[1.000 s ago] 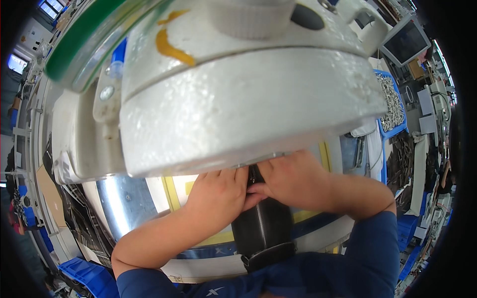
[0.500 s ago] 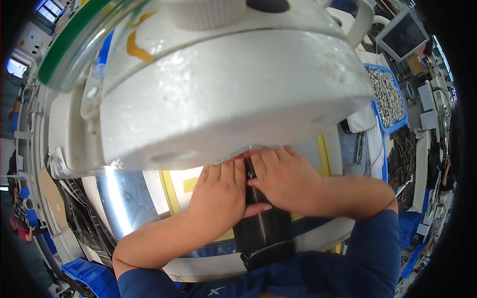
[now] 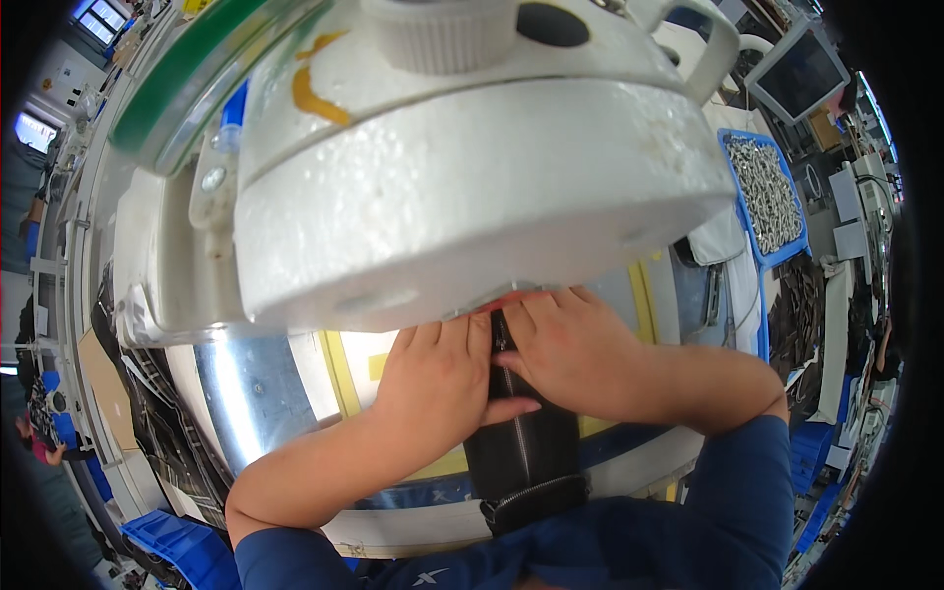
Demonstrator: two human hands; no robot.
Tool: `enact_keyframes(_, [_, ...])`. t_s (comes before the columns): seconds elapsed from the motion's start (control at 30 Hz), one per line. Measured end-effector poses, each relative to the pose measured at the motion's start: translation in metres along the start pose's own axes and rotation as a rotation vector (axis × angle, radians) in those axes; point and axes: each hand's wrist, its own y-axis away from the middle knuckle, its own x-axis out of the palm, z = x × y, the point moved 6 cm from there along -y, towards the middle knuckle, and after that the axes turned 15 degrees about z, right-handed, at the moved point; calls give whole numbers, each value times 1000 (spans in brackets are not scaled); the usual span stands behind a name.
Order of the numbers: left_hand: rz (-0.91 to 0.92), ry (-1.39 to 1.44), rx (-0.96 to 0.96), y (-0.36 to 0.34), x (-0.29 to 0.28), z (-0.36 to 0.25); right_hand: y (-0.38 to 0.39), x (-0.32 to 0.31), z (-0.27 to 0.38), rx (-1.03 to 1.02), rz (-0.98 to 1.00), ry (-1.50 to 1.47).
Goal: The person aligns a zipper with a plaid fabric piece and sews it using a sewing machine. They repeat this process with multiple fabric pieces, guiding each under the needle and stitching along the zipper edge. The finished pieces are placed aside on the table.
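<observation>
A black fabric piece with a zipper point(image 3: 521, 447) runs from close to my body up beneath a white sewing machine head point(image 3: 492, 187). My left hand point(image 3: 438, 379) holds the piece by its left side, with fingers pointing forward and the thumb lying across the zipper. On the other side my right hand point(image 3: 570, 344) grips it, its thumb at the zipper's edge. The fingertips of both hands reach close under the machine head. The machine head hides the needle area; a reddish glow shows at its lower edge.
A blue basket full of metal zipper pulls or similar small parts point(image 3: 765, 197) stands at the right, near dark strips point(image 3: 796, 305). Dark fabric pieces point(image 3: 162, 423) lie to the left, above a blue crate point(image 3: 182, 551). A screen point(image 3: 798, 71) stands at the far right.
The machine head appears slightly shifted right and lower in the picture, as the view moves a little. My hands keep nearly the same hold on the black piece.
</observation>
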Motion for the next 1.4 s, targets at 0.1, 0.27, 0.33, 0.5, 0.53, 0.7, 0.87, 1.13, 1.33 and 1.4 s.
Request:
enact_keyframes(0.1, [4,31,17,-2,1,1,1,2,-1,-12,-15,-13])
enact_keyframes(0.27, [30,63,-23,-1,3,3,1,-3,1,-19,-8,8])
enact_keyframes(0.33, [39,69,-30,-2,3,4,1,-2,0,-10,-10,-5])
enact_keyframes(0.5, [56,47,-42,-3,5,4,1,-1,-1,-10,-26,1])
enact_keyframes(0.53, [45,43,-42,-3,4,3,1,-2,-2,-13,-30,-2])
enact_keyframes(0.7, [58,24,-62,-1,5,3,1,-5,-2,-34,-65,-13])
enact_keyframes(0.87, [-12,-36,-44,-3,1,2,5,-11,-1,-33,-178,26])
enact_keyframes(1.13, [60,17,-63,1,14,5,10,-2,28,-251,-123,37])
enact_keyframes(1.33, [69,-89,-59,0,3,-2,41,-3,25,-253,-54,9])
enact_keyframes(1.4, [132,-65,-93,0,3,-1,48,-21,-12,-216,54,64])
